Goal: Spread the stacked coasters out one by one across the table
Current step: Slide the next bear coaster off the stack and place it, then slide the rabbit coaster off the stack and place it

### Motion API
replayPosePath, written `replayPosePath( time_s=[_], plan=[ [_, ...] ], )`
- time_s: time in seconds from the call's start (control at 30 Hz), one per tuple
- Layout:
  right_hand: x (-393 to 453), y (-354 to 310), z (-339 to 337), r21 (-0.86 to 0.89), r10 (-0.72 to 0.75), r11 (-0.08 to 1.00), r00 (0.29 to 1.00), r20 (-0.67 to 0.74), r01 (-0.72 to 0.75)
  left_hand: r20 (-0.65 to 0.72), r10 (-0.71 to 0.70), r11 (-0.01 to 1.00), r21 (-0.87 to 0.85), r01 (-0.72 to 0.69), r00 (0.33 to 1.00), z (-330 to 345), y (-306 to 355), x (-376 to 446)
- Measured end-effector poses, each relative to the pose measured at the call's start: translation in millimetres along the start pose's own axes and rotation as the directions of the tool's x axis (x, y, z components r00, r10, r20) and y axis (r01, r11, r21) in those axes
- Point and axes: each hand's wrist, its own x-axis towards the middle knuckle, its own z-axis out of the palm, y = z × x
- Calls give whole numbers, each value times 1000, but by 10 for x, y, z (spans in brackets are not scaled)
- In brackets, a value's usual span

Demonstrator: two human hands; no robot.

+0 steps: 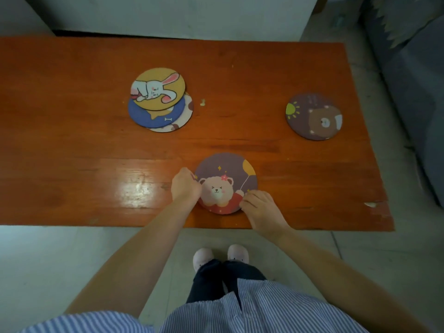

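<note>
The pink-bear coaster (225, 183) lay flat on the orange wooden worktop (72, 152), close to its near edge, and serves here as the landmark. The left hand (185, 187) was curled at that coaster's left rim, its fingers (192, 177) bunched narrow and touching the edge; whether they pinched the rim or only rested against it could not be told. The right hand (260, 207) sat at the coaster's lower right rim, fingers (249, 197) narrow and pressed on the edge, partly over the red printed part.

Farther from the person and to the left of the pink-bear coaster sat the remaining stack (160, 102), fanned rather than squared: a yellow rabbit coaster (158, 88) on top, a blue coaster (153, 115) under it, shifted nearer, and a pale brown-spotted coaster (186, 116) showing at the right and bottom. Well apart to the right, near the worktop's right edge, a purple coaster with a brown bear and a sun (314, 117) lay flat and alone.

A small pale chip (203, 102) marked the worktop just right of the stack.
</note>
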Motion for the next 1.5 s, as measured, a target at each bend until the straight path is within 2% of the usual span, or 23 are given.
replayPosePath(
  time_s=[0.23, 0.37, 0.47, 0.7, 0.83, 0.93, 1.17, 1.37, 1.5],
  plan=[
    [-20, -6, -65, -24, 31, 999, 997, 77, -30, -30, 83, 991, 109, -79, 996, -12, -81, 4],
    [69, 16, -97, -46, 94, 995, 955, 281, -84, -14, 110, 984, 143, -107, 994, -35, -151, -38],
    [307, 10, -160, -120, 90, 992, 932, 352, -50, -52, 138, 975, 181, -127, 989, -196, -284, -26],
    [1364, -319, -152, -139, 39, 990, 949, 314, 6, -130, 133, 921, 384, -73, 983, -1081, -848, 407],
    [2101, -635, -44, -117, 90, 991, 960, 264, -61, -93, 152, 871, 483, -89, 984, -1646, -1201, 879],
    [2658, -880, 66, -89, 190, 981, 961, 200, -175, -75, 203, 839, 528, -134, 976, -2044, -1457, 1286],
    [3495, -1200, 357, -103, 478, 877, 873, 99, -468, 34, 361, 794, 513, -327, 932, -2605, -1957, 2028],
    [4005, -1198, 548, -141, 592, 800, 805, 24, -584, 118, 452, 719, 539, -439, 884, -2652, -2381, 2315],
    [4165, -1108, 545, -213, 613, 781, 787, 77, -587, 102, 508, 701, 528, -479, 855, -2635, -2466, 2387]
  ],
)
